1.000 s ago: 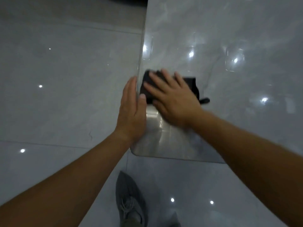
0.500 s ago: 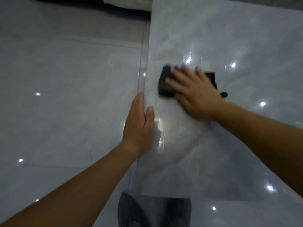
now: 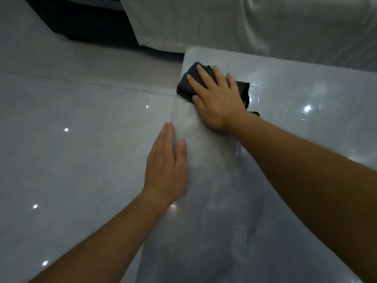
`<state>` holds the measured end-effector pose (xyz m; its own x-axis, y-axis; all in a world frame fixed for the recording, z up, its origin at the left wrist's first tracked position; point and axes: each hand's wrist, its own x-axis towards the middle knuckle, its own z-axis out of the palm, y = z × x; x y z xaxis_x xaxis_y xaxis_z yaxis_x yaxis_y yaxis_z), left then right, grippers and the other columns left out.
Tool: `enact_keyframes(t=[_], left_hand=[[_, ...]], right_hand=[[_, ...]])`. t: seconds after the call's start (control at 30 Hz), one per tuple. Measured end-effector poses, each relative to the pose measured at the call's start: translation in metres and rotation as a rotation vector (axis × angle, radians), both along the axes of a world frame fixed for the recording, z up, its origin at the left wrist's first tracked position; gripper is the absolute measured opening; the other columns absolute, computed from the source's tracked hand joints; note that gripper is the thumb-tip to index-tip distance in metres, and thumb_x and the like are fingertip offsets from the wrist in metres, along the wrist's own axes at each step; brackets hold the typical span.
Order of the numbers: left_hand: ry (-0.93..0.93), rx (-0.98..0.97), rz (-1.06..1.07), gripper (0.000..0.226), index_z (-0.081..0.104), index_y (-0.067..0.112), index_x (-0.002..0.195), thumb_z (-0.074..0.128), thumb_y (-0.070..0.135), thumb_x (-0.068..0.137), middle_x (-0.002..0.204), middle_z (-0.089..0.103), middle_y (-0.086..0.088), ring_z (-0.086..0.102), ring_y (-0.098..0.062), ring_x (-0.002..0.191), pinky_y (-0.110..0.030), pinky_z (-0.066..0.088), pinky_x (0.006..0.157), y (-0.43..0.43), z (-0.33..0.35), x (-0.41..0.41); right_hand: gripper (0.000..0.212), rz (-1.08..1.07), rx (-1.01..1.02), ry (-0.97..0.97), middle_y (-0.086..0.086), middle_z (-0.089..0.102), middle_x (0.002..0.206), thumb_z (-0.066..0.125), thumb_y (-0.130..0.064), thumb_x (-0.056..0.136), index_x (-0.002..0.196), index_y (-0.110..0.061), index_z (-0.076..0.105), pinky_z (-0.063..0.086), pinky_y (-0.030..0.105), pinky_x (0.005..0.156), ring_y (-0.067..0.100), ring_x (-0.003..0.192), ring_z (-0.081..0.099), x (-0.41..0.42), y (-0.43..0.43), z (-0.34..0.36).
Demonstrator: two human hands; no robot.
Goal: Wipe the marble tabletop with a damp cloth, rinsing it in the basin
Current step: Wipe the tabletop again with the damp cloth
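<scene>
A glossy grey marble tabletop [image 3: 295, 103] fills the right half of the head view, its left edge running down the middle. A folded dark cloth [image 3: 186, 86] lies near the table's far left corner. My right hand [image 3: 216, 99] presses flat on the cloth with fingers spread, covering most of it. My left hand [image 3: 166, 166] rests flat at the table's left edge, fingers together and thumb on the marble, holding nothing. No basin is in view.
A shiny tiled floor [image 3: 71, 139] lies to the left, below the table edge. A pale fabric-covered piece of furniture [image 3: 234, 23] stands just beyond the table's far edge, with a dark gap [image 3: 85, 19] beside it.
My right hand has pushed the cloth away from me along the left edge, up to the far corner. The left hand stayed on the edge, trailing farther behind the cloth.
</scene>
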<state>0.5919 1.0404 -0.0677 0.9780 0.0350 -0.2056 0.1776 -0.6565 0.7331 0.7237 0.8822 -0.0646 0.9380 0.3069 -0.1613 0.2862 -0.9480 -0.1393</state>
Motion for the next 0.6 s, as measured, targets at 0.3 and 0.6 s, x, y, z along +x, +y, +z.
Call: enact_keyframes(t=[0.3, 0.6], left_hand=[[-0.094, 0.591, -0.281, 0.072, 0.002, 0.013, 0.160, 0.010, 0.053, 0.101, 0.167, -0.009, -0.011, -0.017, -0.020, 0.153, -0.044, -0.002, 0.125, -0.025, -0.010, 0.028], [-0.082, 0.604, -0.289, 0.076, 0.013, 0.008, 0.158, 0.022, 0.053, 0.098, 0.167, 0.001, -0.017, -0.007, -0.027, 0.155, -0.044, -0.002, 0.125, -0.046, -0.001, 0.043]], right_hand=[[0.056, -0.158, -0.031, 0.024, -0.003, 0.000, 0.170, 0.022, -0.051, 0.105, 0.158, -0.042, 0.008, 0.001, 0.055, 0.124, 0.032, 0.155, 0.001, 0.031, -0.083, 0.003], [0.055, 0.018, 0.010, -0.030, -0.003, 0.005, 0.170, 0.022, -0.052, 0.105, 0.158, -0.041, 0.014, 0.002, 0.056, 0.124, 0.031, 0.155, 0.005, 0.040, -0.071, -0.002]])
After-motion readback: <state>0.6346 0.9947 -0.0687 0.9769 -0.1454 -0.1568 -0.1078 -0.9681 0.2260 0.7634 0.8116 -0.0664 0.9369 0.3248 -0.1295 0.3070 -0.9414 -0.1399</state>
